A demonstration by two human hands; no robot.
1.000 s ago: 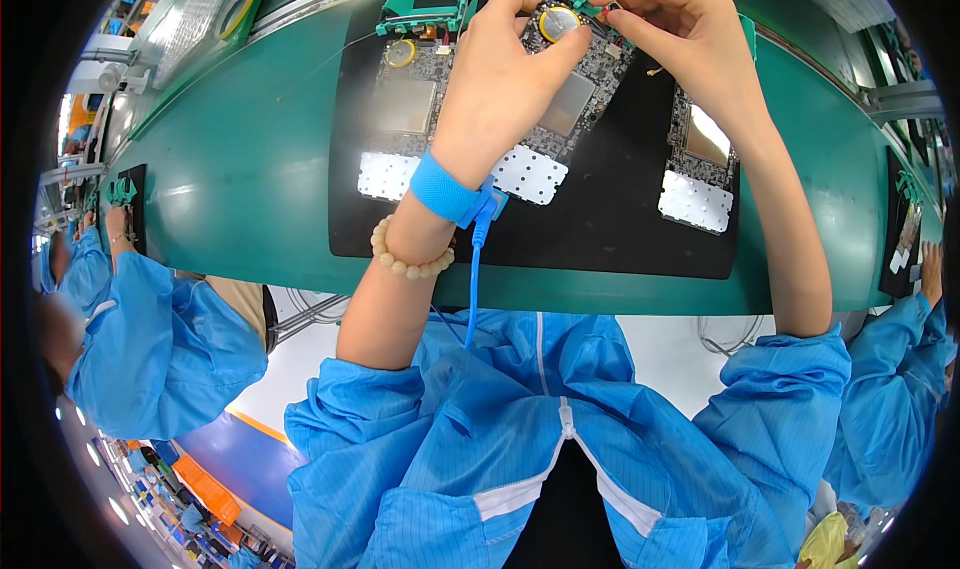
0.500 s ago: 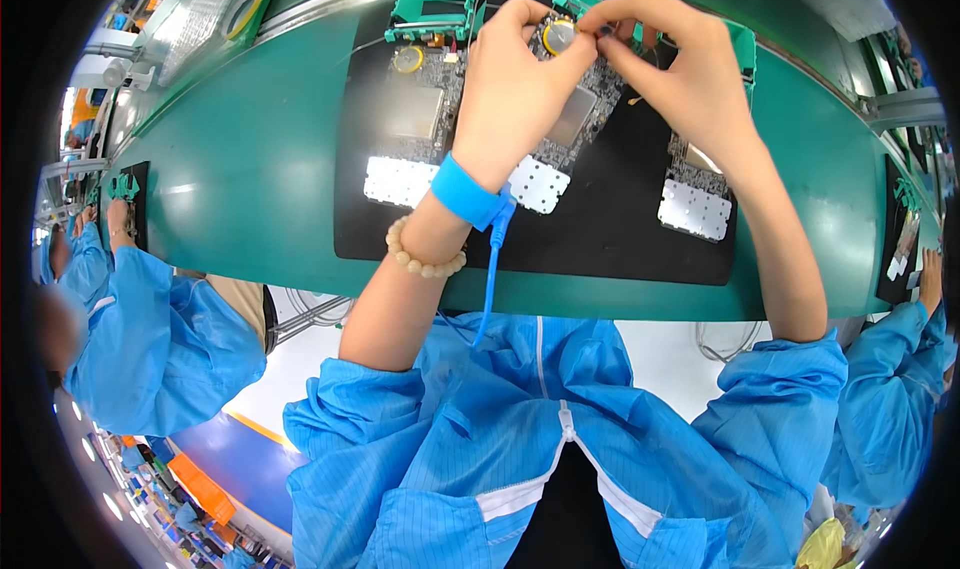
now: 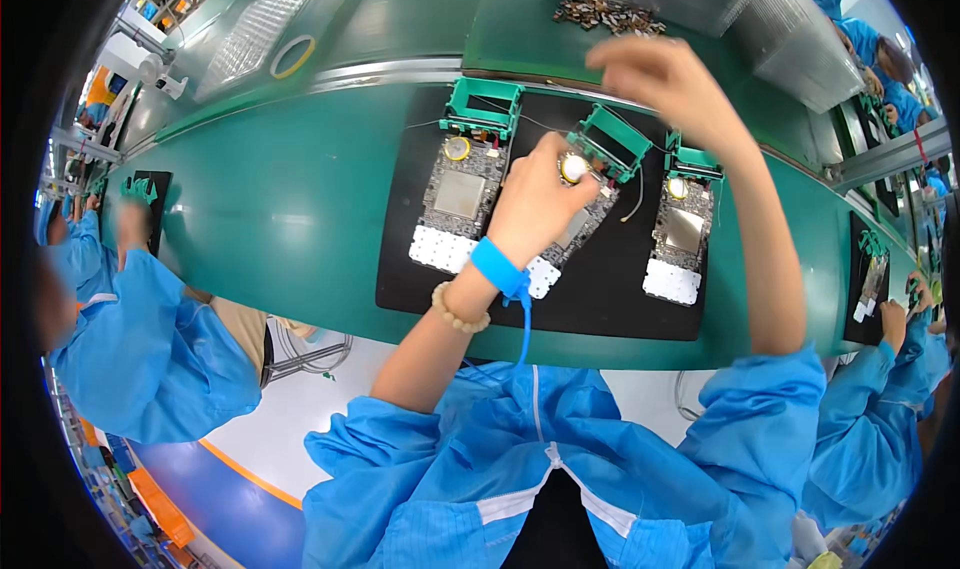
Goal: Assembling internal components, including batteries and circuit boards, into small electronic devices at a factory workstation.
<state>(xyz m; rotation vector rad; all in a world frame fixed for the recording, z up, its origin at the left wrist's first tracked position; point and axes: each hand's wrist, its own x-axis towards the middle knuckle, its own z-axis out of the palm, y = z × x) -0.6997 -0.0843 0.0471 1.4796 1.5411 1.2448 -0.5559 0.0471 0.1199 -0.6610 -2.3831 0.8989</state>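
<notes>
The middle circuit board [image 3: 575,231] lies tilted on a black mat, a green plastic frame [image 3: 610,144] at its far end. My left hand [image 3: 535,197] is closed on this board beside its round coin cell [image 3: 574,168], hiding part of it. A blue wrist strap [image 3: 497,267] with a cord circles that wrist. Above the far table edge, my right hand [image 3: 670,84] is raised with its fingers stretched leftward, slightly blurred, nothing visible in them. A left board [image 3: 460,194] and a right board [image 3: 684,231], both with green frames and coin cells, flank the middle one.
The black mat [image 3: 620,304] rests on a green table [image 3: 290,209]. On the raised shelf beyond lie a pile of small parts [image 3: 608,15], clear plastic trays [image 3: 800,44] and a yellow-edged tape roll [image 3: 292,57]. Co-workers in blue [image 3: 165,339] sit at both sides.
My right hand has left the middle board and moved up and away over the far edge. My left hand stays at the board. The view has shifted, showing more of the shelf.
</notes>
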